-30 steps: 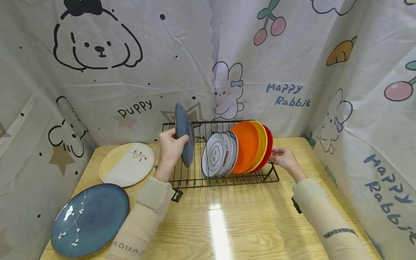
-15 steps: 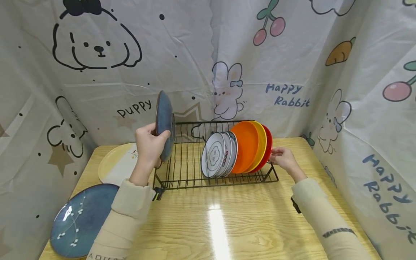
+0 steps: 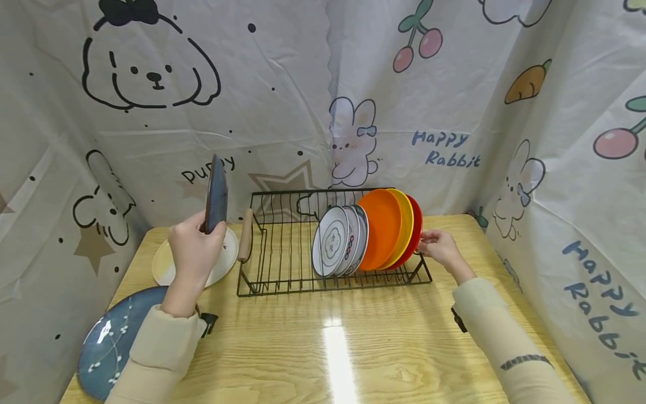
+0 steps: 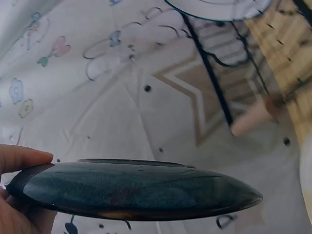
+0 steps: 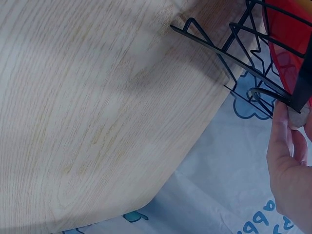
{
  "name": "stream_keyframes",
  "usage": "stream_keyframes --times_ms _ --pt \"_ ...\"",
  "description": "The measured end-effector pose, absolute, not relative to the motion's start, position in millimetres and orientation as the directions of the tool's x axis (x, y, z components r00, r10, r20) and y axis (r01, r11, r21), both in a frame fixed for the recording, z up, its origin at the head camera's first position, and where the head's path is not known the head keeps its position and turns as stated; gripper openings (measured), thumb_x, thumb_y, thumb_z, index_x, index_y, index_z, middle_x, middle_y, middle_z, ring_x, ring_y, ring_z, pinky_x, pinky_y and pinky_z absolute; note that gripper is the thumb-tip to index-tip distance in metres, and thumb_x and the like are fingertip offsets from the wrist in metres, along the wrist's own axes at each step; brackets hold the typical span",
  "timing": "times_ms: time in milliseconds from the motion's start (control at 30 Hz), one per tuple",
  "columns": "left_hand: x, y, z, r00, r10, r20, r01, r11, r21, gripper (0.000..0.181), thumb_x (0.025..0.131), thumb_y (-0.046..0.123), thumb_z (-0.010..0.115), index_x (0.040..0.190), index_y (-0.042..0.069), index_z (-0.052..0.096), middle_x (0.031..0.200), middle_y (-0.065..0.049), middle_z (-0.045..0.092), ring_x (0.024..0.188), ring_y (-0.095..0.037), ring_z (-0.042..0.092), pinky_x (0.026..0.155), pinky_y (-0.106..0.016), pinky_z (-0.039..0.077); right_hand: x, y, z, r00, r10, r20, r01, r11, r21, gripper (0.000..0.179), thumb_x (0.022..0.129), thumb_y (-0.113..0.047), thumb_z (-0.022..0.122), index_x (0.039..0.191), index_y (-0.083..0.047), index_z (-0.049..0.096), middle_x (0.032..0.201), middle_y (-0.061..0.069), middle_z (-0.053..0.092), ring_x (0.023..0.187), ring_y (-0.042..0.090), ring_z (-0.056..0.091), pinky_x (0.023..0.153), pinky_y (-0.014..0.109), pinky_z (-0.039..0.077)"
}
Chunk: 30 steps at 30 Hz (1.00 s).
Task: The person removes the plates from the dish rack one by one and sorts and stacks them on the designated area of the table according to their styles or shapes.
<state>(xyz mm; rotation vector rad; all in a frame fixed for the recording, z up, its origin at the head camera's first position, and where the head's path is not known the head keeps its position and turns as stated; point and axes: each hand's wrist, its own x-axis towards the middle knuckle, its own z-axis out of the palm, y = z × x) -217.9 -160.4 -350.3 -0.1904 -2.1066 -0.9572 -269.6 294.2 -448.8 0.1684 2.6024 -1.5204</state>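
Note:
My left hand [image 3: 194,249] pinches a blue plate [image 3: 217,193] by its lower edge, thumb on one face and fingers on the other. The plate stands nearly edge-on in the air, left of the wire dish rack [image 3: 282,292]. In the left wrist view the plate [image 4: 141,187] spans the lower part, its foot ring on the upper side. My right hand [image 3: 441,247] grips the rack's right end beside the red plate [image 3: 418,233]; in the right wrist view the fingers [image 5: 279,141] curl at a pale handle end [image 5: 297,117].
Inside the rack stand several white patterned dishes [image 3: 329,241], an orange plate [image 3: 378,230] and a yellow plate [image 3: 406,224]. A wooden handle [image 3: 245,234] marks its left end. On the table's left lie a cream-and-white plate [image 3: 227,258] and a large blue plate [image 3: 111,348], partly behind my left arm.
My left hand has lifted the blue plate out of the rack and carried it left, turning it more edge-on. My right hand stays at the rack's right end.

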Motion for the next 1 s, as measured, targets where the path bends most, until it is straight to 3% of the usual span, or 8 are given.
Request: stream_keyframes --times_ms 167,300,433,600,733,1000 --pt "-208 -181 -360 -0.650 -0.144 0.746 0.374 0.794 0.479 0.024 0.068 -0.007 0.056 0.048 0.002 0.046 0.037 -0.005 0.038 0.036 -0.005 0.021 0.039 -0.023 0.018 -269 293 -447 -0.985 0.037 -0.168 0.165 0.491 -0.855 0.032 0.089 0.000 0.054 0.116 0.015 0.048 0.101 0.023 0.057 0.081 0.017 0.059 0.080 0.037 0.051" --pt "-198 -195 -371 -0.665 -0.130 0.735 0.311 0.847 0.431 0.027 0.069 -0.007 0.054 0.048 0.004 0.042 0.038 -0.003 0.034 0.037 -0.013 0.022 0.040 -0.025 0.016 -269 293 -447 -0.984 0.040 -0.174 0.171 0.496 -0.851 0.033 0.089 -0.001 0.054 0.116 0.015 0.047 0.102 0.023 0.057 0.081 0.015 0.059 0.078 0.034 0.051" --pt "-188 -208 -383 -0.676 -0.107 0.729 0.285 0.874 0.392 0.022 0.069 -0.009 0.053 0.051 0.002 0.045 0.039 -0.005 0.037 0.037 -0.012 0.023 0.038 -0.024 0.016 -268 293 -446 -0.984 0.036 -0.172 0.167 0.496 -0.852 0.033 0.089 -0.001 0.054 0.117 0.015 0.047 0.104 0.025 0.057 0.081 0.016 0.059 0.080 0.036 0.051" --pt "-177 -220 -403 -0.675 -0.047 0.736 0.288 0.902 0.323 0.006 0.068 -0.012 0.053 0.066 -0.010 0.058 0.046 -0.018 0.051 0.036 -0.018 0.033 0.036 -0.029 0.022 -267 293 -444 -0.986 0.033 -0.166 0.160 0.509 -0.846 0.034 0.090 -0.001 0.053 0.118 0.016 0.047 0.109 0.029 0.055 0.082 0.015 0.060 0.080 0.037 0.050" --pt "-166 -228 -419 -0.699 -0.028 0.714 0.255 0.924 0.285 0.015 0.068 -0.013 0.055 0.080 -0.015 0.063 0.053 -0.024 0.056 0.034 -0.027 0.042 0.034 -0.037 0.027 -268 292 -445 -0.986 0.031 -0.166 0.159 0.505 -0.848 0.033 0.089 -0.001 0.054 0.117 0.016 0.047 0.108 0.029 0.055 0.082 0.015 0.060 0.078 0.034 0.051" --pt "-147 -246 -448 -0.740 -0.059 0.670 0.156 0.954 0.255 0.018 0.067 -0.013 0.055 0.083 -0.014 0.063 0.055 -0.025 0.057 0.032 -0.027 0.039 0.032 -0.041 0.027 -269 292 -446 -0.985 0.035 -0.172 0.166 0.502 -0.849 0.033 0.089 0.000 0.053 0.116 0.016 0.047 0.103 0.025 0.057 0.079 0.014 0.059 0.075 0.030 0.052"
